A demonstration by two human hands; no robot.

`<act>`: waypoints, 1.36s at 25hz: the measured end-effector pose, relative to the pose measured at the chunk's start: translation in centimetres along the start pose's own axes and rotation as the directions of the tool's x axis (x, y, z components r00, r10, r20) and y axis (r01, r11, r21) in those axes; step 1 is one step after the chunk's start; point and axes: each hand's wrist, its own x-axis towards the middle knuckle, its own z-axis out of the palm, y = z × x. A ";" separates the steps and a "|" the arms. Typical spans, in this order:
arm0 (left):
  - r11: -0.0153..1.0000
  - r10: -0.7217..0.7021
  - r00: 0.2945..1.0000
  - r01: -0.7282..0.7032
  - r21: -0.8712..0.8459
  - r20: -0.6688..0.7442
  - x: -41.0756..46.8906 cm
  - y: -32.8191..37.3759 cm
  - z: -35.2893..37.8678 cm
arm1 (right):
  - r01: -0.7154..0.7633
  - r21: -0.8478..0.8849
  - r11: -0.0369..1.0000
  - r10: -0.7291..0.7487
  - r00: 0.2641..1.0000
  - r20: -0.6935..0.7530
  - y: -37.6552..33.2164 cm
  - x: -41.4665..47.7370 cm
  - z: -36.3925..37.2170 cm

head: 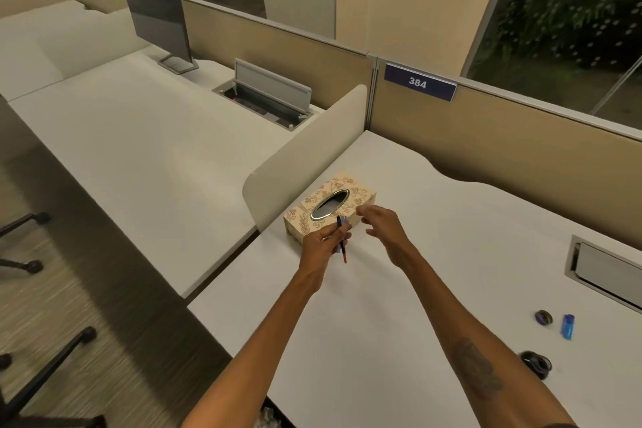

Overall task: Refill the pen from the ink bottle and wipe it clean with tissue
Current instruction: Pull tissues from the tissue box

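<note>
One pen, and you're pinching it in your left hand, just over the near edge of the one tissue box. The box's oval opening shows only dark. Your right hand hovers beside it, fingers loose, holding nothing. Far right on the desk: a smaller dark round thing, a larger dark round thing and one small blue item.

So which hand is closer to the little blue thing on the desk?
Right. The right hand hovers by the box, up-left of the blue thing; the left hand, holding the pen, is farther left.
</note>
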 end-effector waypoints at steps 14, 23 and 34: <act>0.999 0.006 0.981 -0.016 -0.052 -0.194 5.8 -0.5 -3.2 | 0.286 -0.833 0.473 -0.246 0.951 0.187 -0.8 8.9 6.2; 0.999 0.005 0.972 -0.015 -0.040 -0.235 6.9 -1.2 -3.3 | 0.320 -0.942 0.104 -0.073 0.947 0.314 -1.6 10.9 7.5; 0.997 0.008 0.953 -0.032 -0.072 -0.303 6.5 -1.5 -3.2 | 0.046 -0.977 0.210 -0.168 0.986 0.010 -1.8 10.7 10.3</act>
